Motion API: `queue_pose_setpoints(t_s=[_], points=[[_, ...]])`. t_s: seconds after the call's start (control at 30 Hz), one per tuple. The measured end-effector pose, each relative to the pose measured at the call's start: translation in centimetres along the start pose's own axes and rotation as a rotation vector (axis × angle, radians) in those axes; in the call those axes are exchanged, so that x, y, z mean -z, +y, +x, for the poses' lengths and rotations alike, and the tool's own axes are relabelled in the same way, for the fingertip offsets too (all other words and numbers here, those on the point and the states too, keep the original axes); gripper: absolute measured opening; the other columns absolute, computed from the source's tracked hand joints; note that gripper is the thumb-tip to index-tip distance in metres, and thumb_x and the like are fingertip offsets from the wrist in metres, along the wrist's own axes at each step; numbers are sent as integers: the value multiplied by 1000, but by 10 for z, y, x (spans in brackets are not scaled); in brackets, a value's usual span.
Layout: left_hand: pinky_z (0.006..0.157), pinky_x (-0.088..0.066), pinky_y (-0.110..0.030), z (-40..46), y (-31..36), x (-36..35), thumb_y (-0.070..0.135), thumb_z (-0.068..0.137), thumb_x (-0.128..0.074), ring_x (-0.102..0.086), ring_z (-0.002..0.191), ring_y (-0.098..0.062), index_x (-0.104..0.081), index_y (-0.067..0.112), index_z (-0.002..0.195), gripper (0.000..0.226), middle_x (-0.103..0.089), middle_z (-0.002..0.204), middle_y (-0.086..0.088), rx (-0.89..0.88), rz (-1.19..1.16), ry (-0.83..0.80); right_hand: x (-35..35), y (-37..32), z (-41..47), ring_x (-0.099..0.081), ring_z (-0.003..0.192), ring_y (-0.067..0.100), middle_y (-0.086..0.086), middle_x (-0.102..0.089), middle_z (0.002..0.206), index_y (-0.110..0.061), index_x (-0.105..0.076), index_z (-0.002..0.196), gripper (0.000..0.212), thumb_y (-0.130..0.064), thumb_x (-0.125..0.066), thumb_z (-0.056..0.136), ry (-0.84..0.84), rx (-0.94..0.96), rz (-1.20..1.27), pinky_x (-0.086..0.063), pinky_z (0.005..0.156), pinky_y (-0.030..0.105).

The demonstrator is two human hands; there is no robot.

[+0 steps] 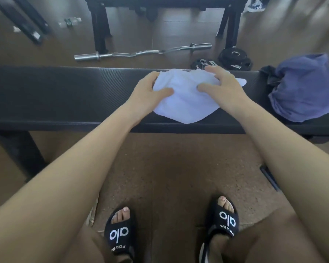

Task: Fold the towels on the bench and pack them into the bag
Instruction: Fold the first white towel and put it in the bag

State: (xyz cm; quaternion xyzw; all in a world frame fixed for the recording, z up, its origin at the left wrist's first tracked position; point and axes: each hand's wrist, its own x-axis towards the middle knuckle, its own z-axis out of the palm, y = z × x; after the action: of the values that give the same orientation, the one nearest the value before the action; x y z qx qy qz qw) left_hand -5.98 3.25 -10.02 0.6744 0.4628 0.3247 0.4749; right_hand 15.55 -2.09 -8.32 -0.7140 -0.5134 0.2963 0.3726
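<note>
A white towel [186,100] lies partly folded on the black padded bench [65,95], its lower corner reaching the bench's near edge. My left hand [150,90] grips the towel's left edge, thumb on top and fingers curled around the cloth. My right hand [222,85] rests spread on the towel's right side, fingers pressing it flat. A crumpled purple towel [304,88] sits in a heap at the bench's right end, with a dark piece of fabric [270,75] beside it. No bag can be clearly made out.
Behind the bench on the floor lie a curl bar [141,52], black weight plates [234,58] and a water bottle [69,21]. A black rack frame [101,29] stands further back. My feet in black slides [120,232] are on the brown floor in front.
</note>
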Motion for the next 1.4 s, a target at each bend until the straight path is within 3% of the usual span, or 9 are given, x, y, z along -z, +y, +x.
queue_pose_setpoints(t_s=[0.13, 0.37, 0.57, 0.73, 0.97, 1.07, 1.2, 1.33, 1.4], points=[[77, -50, -14, -1, 10, 0, 16, 97, -58, -65, 95, 0, -65, 20, 115, 20, -70, 106, 11, -92, 21, 8, -5, -2, 4, -60, 101, 13, -8, -67, 105, -20, -70, 109, 28, -13, -62, 83, 148, 148, -124, -47, 82, 28], [94, -53, -28, 6, 28, 3, 14, 104, -47, -62, 109, -1, -60, 20, 126, 26, -68, 122, 0, -234, -73, 45, -5, -17, 13, -46, 78, 26, 8, -58, 88, -7, -57, 88, 17, -4, -49, 74, 656, 559, -463, -29, 72, 30], [101, -45, -29, 5, 23, 1, 18, 106, -39, -56, 124, -3, -56, 32, 138, 38, -64, 131, 16, -97, 39, -71, -12, -1, 10, -48, 113, 30, 7, -51, 115, -13, -48, 129, 53, -20, -65, 79, 223, 142, -464, -44, 90, 41], [102, -47, -29, 2, 24, 10, 21, 106, -40, -58, 122, 0, -56, 41, 136, 40, -65, 128, 23, -36, -55, -102, -5, -6, 12, -41, 131, 19, 0, -40, 144, -36, -30, 154, 77, -35, -67, 86, 61, 9, -37, -37, 109, 41], [100, -51, -30, -1, 17, 1, 32, 106, -47, -63, 117, 0, -57, 38, 136, 32, -67, 127, 20, 6, -125, -196, -9, 1, 21, -58, 100, 14, -7, -68, 106, -27, -72, 108, 20, -23, -60, 93, 119, 55, -136, -47, 86, 31], [103, -50, -36, -2, 14, -4, 40, 96, -64, -61, 121, -6, -53, 37, 138, 44, -62, 135, 16, 7, 1, -253, -11, -2, 21, -57, 82, 7, -6, -70, 93, -19, -72, 96, 15, -16, -58, 93, 249, 124, -56, -44, 73, 25], [76, -48, -16, -1, 16, -30, 38, 89, -72, -61, 99, 1, -54, 34, 121, 37, -61, 105, 20, 28, 185, -259, -22, -28, 5, -57, 75, -3, -11, -70, 90, -17, -73, 91, 15, -10, -60, 90, 233, 329, -1, -40, 69, 8], [87, -51, -24, 11, 6, -36, 33, 93, -64, -65, 100, -11, -64, 17, 119, 30, -69, 104, 8, 62, 76, -113, -24, -45, -9, -61, 66, 3, -7, -72, 78, -16, -75, 85, 16, -16, -60, 92, -41, 376, 44, -46, 67, 15], [73, -54, -28, 11, 5, -27, 19, 99, -55, -67, 89, -9, -66, 19, 113, 17, -72, 96, 7, 44, -16, -60, -13, -38, -3, -63, 69, 8, -6, -71, 84, -18, -72, 98, 17, -15, -57, 93, 141, 290, 92, -49, 68, 22]])
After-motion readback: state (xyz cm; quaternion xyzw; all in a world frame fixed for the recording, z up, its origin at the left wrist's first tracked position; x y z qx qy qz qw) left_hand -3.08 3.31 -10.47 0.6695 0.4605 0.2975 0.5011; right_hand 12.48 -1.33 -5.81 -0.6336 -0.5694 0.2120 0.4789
